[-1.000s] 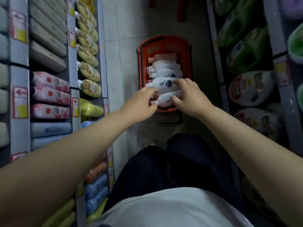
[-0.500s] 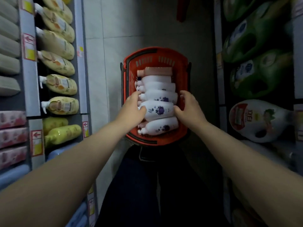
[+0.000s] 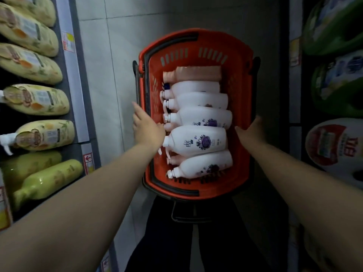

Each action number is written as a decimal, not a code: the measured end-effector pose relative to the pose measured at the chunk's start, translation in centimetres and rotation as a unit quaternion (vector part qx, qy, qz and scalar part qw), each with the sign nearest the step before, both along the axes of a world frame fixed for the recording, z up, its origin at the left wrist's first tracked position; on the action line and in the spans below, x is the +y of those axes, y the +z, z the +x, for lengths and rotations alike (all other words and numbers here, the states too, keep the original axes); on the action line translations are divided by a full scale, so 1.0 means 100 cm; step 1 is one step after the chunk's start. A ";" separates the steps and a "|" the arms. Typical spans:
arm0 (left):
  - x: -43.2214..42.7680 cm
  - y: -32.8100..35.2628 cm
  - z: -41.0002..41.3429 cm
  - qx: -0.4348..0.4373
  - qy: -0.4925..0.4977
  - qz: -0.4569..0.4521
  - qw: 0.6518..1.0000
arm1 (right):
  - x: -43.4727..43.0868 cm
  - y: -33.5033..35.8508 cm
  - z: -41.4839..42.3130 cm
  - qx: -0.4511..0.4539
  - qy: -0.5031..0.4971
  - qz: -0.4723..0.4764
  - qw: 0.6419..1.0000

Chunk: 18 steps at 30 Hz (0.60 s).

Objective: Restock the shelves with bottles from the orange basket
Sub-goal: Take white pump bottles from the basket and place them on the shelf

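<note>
Down on the pale tiled floor (image 3: 117,55) between two shelf runs sits the orange basket (image 3: 240,91), hard plastic with slotted walls and black handles (image 3: 170,39) folded along its rim. I count five white bottles (image 3: 200,101) lying on their sides in a row, necks all toward the left, smooth and rounded at the shoulder. Three carry purple flower prints, and the boldest print is on the flowered bottle (image 3: 198,143), second from the near end. At the far end lies one peach bottle (image 3: 196,73), matte and straighter in the body. Two more peach caps poke out from under the white row; what they belong to is hidden.

The left hand (image 3: 147,130) is over the basket's left rim, just beside the flowered bottle's neck, fingers stretched out straight and gripping nothing. The right hand (image 3: 250,134) is at the right wall, beside that bottle's base, fingers also spread flat and not closed round anything. I can't tell whether it touches the wall.

On the left shelves lie five pale yellow pump bottles (image 3: 39,100) with glossy labels, and below them two plain yellow-green bottles (image 3: 49,181). On the right are two green jugs (image 3: 337,83) and one white jug (image 3: 334,146) with a red label.
</note>
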<state>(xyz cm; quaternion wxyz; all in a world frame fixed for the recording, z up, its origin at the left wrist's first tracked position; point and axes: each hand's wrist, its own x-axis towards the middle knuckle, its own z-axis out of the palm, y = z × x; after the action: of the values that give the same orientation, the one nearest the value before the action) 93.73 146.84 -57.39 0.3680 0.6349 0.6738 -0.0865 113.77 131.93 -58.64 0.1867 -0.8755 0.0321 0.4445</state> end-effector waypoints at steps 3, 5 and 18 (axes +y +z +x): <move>0.004 -0.023 -0.009 0.023 0.045 -0.015 0.999 | -0.003 -0.014 0.013 0.020 -0.011 -0.009 1.000; 0.011 -0.031 -0.015 -0.006 0.082 -0.029 0.996 | -0.004 -0.016 0.020 0.051 -0.023 -0.005 0.998; 0.009 0.037 -0.033 -0.084 0.103 -0.107 0.985 | -0.014 0.039 0.013 0.093 -0.033 -0.027 0.995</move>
<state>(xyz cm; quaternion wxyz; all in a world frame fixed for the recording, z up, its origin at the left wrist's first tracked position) 90.44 147.75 -53.66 0.4961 0.5242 0.6890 -0.0662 115.05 130.49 -54.79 0.1738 -0.8333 0.0903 0.5169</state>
